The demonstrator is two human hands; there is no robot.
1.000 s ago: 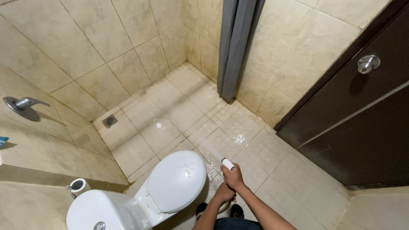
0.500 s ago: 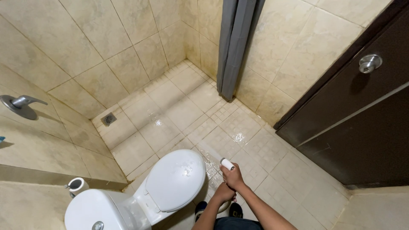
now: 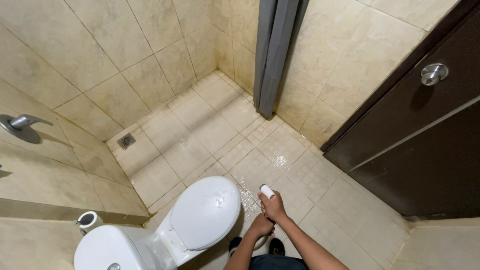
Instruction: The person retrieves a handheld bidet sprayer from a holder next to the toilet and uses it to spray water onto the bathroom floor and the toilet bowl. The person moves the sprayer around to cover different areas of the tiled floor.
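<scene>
Head view, looking down into a tiled bathroom.

Right hand (image 3: 274,208): fingers clenched around a small white sprayer head (image 3: 266,191), which sticks out above the fist and points toward the floor tiles ahead. It sits over the tiled floor (image 3: 300,170), just beside the front right edge of the toilet lid.

Left hand (image 3: 261,226): closed, tucked directly under the right wrist and touching it. What it grips is hidden by its own fingers; cannot tell whether it holds anything.

Toilet (image 3: 165,232): white, lid (image 3: 205,212) down, water droplets on the lid surface near its front right part. The tank (image 3: 107,250) sits at the bottom left, with a round metal button on top.

A toilet paper roll (image 3: 88,220) rests on the low ledge beside the tank, at the left wall.

Floor: beige tiles, wet patches and shine between the toilet front and the door. A square floor drain (image 3: 126,141) lies near the left wall, well apart from the hands.

A grey shower curtain (image 3: 275,50) hangs at the far corner, bunched together. A metal lever handle (image 3: 22,125) is mounted on the left wall. A dark brown door (image 3: 425,145) stands at the right, with a round metal knob (image 3: 433,73).

The person's dark shoes (image 3: 275,246) are visible below the hands, on the floor by the toilet's front.
</scene>
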